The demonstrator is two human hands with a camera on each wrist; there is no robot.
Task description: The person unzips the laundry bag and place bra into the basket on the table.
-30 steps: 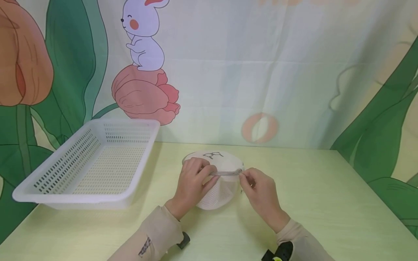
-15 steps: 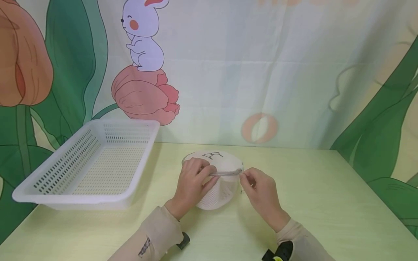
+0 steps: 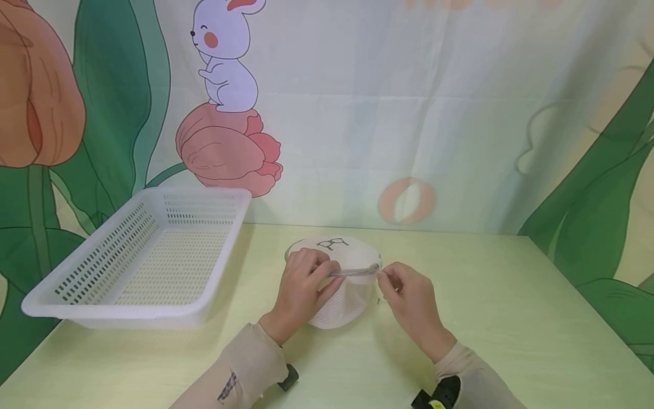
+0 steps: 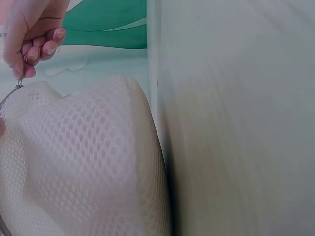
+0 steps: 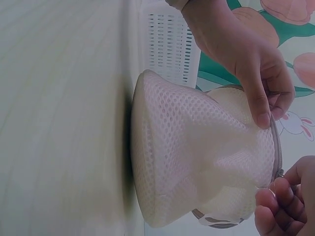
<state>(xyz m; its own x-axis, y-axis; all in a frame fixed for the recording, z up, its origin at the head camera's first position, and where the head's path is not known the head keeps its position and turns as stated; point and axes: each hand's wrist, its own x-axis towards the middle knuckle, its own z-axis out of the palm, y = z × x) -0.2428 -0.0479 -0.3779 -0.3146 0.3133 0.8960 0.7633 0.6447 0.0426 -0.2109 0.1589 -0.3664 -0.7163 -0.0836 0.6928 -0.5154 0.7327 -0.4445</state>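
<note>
A white mesh laundry bag (image 3: pixel 339 309) stands on the table in front of me, its pale round lid (image 3: pixel 352 253) marked with a dark printed figure. Along the lid's near edge runs a grey zipper (image 3: pixel 357 272). My left hand (image 3: pixel 301 289) pinches this zippered edge between thumb and fingers, left of the zipper's visible stretch. At the right end, my right hand (image 3: pixel 414 307) pinches the small zipper pull (image 4: pixel 19 82), as the left wrist view shows. The right wrist view shows the bag's soft mesh side (image 5: pixel 172 132) creased below the left thumb.
A white perforated plastic basket (image 3: pixel 204 309) sits at the left of the pale yellow-green table (image 3: pixel 501 318). Behind the table hangs a backdrop cloth (image 3: pixel 347 113) printed with tulips and a rabbit. Dark straps and devices are on both wrists.
</note>
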